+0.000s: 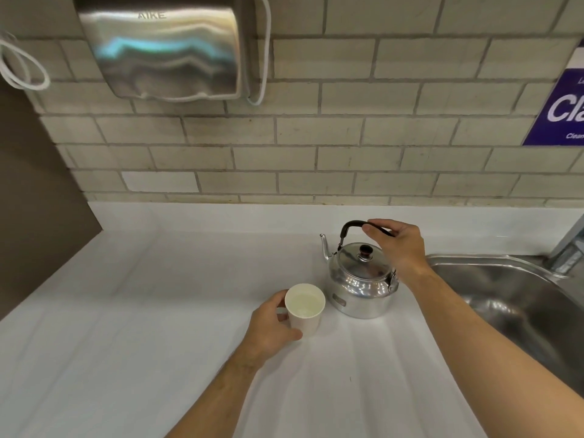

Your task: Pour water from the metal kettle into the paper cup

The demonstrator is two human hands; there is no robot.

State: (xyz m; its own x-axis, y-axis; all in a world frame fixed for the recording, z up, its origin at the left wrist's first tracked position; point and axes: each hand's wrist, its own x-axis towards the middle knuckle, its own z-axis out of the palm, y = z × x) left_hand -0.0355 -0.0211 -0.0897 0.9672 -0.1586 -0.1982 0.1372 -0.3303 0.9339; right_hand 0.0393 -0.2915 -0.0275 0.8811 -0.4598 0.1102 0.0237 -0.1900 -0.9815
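A wall of pale rectangular tiles [316,143] fills the far half of the view, and below it a white bench [126,327] with shallow drainage ridges runs from the left edge to a stainless steel sink [505,298] sunk into its right side. High on the wall at the left hangs a brushed-steel hand dryer [164,49] marked AIKE, with a white cable [264,52] looping down its right side. At the right edge of the wall is a purple sign [562,112] with white lettering, cut off by the frame. The metal kettle [360,282] stands upright on the bench just left of the sink, lid on with a dark knob, its thin spout pointing left and far, its black handle [350,227] raised over the lid. The right hand [395,245] reaches in from the near right over the kettle, its fingers [371,229] curled around the top of the handle and clamped on it. Just near and left of the kettle, close but apart from it, the paper cup [305,308] stands upright on the bench with water visible inside. The left hand [271,324] comes in from the near side and holds the cup from its left, fingers closed around the wall, the thumb low on the near side.
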